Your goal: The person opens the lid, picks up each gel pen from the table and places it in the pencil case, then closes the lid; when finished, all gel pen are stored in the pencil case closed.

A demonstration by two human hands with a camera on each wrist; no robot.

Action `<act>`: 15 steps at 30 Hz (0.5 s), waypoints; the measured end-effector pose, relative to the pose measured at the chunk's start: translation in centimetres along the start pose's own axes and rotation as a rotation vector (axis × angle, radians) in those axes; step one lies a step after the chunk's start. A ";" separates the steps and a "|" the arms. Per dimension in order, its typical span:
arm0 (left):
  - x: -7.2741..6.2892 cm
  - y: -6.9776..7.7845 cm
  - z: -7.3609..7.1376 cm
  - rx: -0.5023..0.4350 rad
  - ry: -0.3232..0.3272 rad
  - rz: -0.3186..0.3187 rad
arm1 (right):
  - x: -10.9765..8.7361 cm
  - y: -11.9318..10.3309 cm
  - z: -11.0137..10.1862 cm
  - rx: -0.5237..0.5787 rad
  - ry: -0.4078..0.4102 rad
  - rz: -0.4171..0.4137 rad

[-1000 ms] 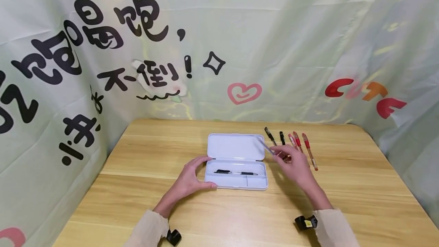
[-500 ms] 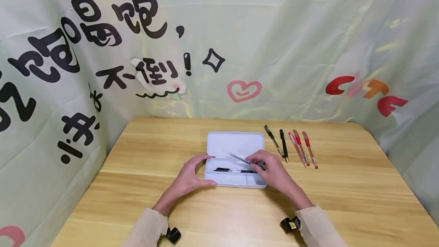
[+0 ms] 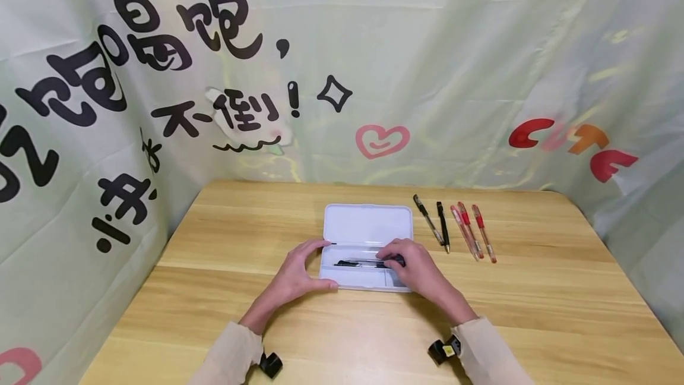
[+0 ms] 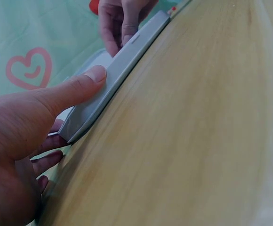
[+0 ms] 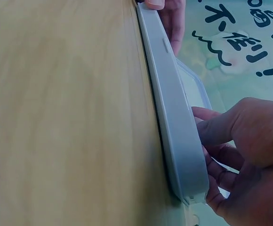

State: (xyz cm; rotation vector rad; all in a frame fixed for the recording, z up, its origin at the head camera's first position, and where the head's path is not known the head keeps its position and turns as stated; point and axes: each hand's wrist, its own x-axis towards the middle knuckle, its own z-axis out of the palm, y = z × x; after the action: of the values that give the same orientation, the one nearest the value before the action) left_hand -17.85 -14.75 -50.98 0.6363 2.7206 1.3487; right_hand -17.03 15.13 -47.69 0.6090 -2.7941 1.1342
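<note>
A white pencil case [image 3: 355, 278] lies on the table with its lid [image 3: 369, 223] folded back. My left hand [image 3: 291, 273] grips the case's left end, thumb on the front wall and fingers round the far side. My right hand [image 3: 422, 265] is over the right half of the case, pinching a black pen [image 3: 370, 259] low in the long rear compartment. Another black pen [image 3: 344, 264] lies there, right alongside it. In the right wrist view the case wall [image 5: 172, 113] hides the pens, while the right thumb and fingers [image 5: 219, 127] reach over it.
Two black pens [image 3: 442, 227] and three red pens [image 3: 483, 233] lie on the wooden table [image 3: 240, 212] to the right of the case. A printed cloth [image 3: 443, 76] hangs behind the table. Each wrist wears a small black camera [image 3: 271, 365].
My right hand has carried the black pen leftward from beside the loose pens and lowered it into the case. The left hand keeps its grip on the left end.
</note>
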 end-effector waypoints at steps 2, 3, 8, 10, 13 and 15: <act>0.0 -0.1 0.0 0.001 0.004 0.006 | 0.0 0.0 0.1 0.007 -0.006 -0.001; 0.0 -0.1 0.0 0.003 0.006 0.007 | 0.1 0.0 0.1 0.012 -0.009 -0.003; -0.1 -0.2 0.0 0.006 0.011 0.007 | -0.1 0.3 -0.4 0.054 0.014 -0.035; -0.1 -0.2 0.0 0.007 0.010 0.005 | -0.1 0.6 -1.0 0.065 0.047 -0.061; -0.1 -0.1 0.0 0.004 0.011 0.006 | -0.3 1.2 -2.1 0.062 0.106 -0.089; -0.1 0.0 0.0 0.003 0.011 0.003 | -0.4 1.8 -2.9 0.043 0.150 -0.090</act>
State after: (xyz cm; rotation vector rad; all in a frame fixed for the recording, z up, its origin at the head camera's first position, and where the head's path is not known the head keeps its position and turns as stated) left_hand -17.81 -14.77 -50.99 0.6355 2.7320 1.3524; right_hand -17.63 18.36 -46.84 0.6189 -2.5964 1.1727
